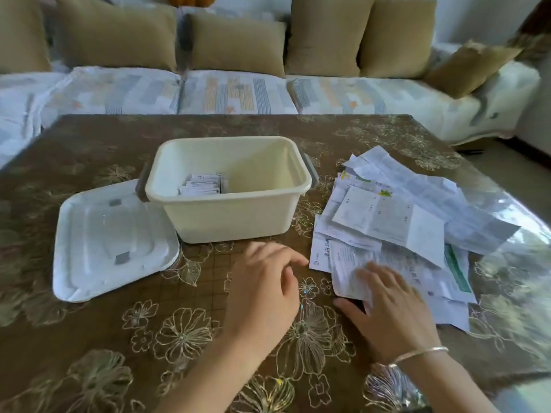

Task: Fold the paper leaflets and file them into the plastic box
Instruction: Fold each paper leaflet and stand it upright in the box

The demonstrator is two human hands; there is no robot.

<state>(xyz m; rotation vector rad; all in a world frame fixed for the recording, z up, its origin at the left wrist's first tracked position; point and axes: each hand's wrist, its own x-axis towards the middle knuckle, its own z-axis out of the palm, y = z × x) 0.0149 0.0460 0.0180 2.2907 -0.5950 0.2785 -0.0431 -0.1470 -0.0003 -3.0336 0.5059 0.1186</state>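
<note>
A cream plastic box (232, 213) stands open at the table's middle, with several folded leaflets (202, 184) lying at its bottom. To its right spreads a loose pile of unfolded paper leaflets (396, 222). My right hand (390, 311) lies on the pile's near-left corner, fingers spread over a printed sheet (348, 263), thumb at the sheet's edge. My left hand (265, 287) hovers just left of the pile, fingers loosely bent, holding nothing. A silver bangle sits on my right wrist.
The box's white lid (98, 248) lies flat to the left of the box. A brown floral cloth covers the table (89, 338). A sofa with tan cushions (235, 46) runs behind the table's far edge.
</note>
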